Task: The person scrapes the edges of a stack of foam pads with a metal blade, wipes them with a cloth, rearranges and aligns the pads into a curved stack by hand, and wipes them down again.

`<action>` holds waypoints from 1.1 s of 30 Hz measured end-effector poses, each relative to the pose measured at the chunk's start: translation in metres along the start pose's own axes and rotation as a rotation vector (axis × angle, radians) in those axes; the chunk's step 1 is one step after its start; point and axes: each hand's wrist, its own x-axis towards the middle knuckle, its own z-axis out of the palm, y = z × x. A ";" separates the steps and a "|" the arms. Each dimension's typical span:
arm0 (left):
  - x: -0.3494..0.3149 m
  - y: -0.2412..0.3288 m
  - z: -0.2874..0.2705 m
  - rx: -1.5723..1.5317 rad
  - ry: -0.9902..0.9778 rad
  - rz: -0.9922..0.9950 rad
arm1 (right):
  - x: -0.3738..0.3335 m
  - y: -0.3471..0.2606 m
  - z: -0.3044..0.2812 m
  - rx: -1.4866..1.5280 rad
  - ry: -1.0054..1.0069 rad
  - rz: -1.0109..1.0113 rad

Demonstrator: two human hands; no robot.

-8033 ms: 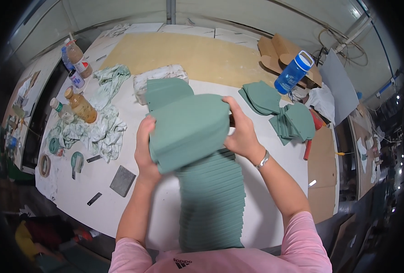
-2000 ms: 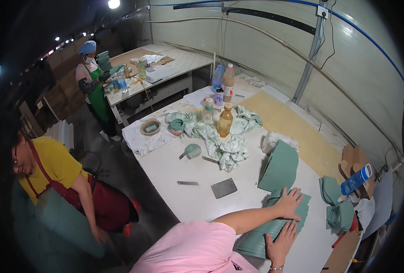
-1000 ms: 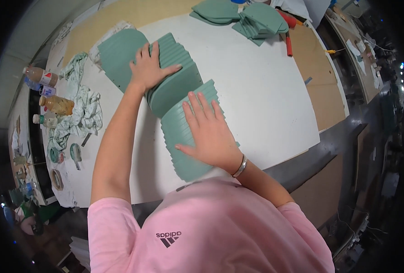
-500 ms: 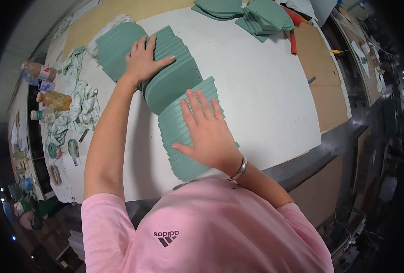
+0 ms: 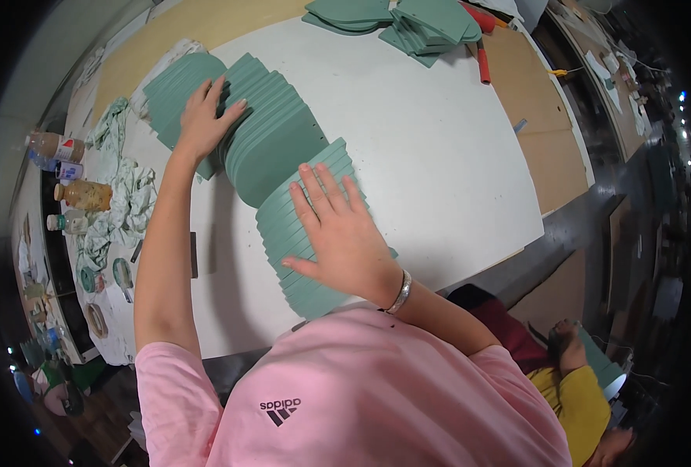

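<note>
Lying on the white table (image 5: 439, 156), the fanned row of green sheets (image 5: 275, 156) is running diagonally from far left toward the person, with left hand (image 5: 205, 124) and right hand (image 5: 341, 229) both pressing flat, fingers spread.

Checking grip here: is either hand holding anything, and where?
Nothing is gripped. Both the left hand and right hand press flat on the fanned green sheets.
</note>
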 end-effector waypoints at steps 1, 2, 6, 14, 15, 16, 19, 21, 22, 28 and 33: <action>-0.008 0.007 -0.007 -0.003 -0.001 0.005 | 0.000 0.000 -0.001 -0.003 0.007 -0.002; -0.019 0.021 -0.016 -0.159 0.024 0.052 | -0.001 0.001 -0.002 -0.006 0.010 0.004; -0.099 0.082 -0.046 -0.733 -0.122 0.021 | -0.003 0.004 0.000 0.004 0.026 0.016; -0.174 0.130 -0.016 -0.774 -0.166 -0.038 | -0.004 0.022 0.004 0.217 0.127 -0.013; -0.175 0.129 -0.011 -0.701 -0.130 -0.011 | -0.005 0.026 -0.003 0.244 0.192 -0.009; -0.177 0.129 -0.007 -0.627 -0.095 0.016 | -0.009 0.028 -0.010 0.272 0.257 -0.002; -0.175 0.132 -0.010 -0.658 -0.080 -0.011 | -0.037 0.036 -0.030 0.445 0.289 0.095; -0.176 0.130 -0.006 -0.663 -0.070 -0.013 | -0.054 0.039 -0.034 0.437 0.199 0.100; -0.177 0.127 -0.005 -0.667 -0.062 -0.015 | -0.063 0.034 -0.035 0.316 0.089 0.089; -0.187 0.117 0.003 -0.958 -0.047 -0.113 | -0.077 0.010 -0.028 0.101 -0.081 0.031; -0.211 0.094 0.007 -1.219 -0.018 -0.360 | -0.070 0.002 -0.025 0.008 -0.087 -0.008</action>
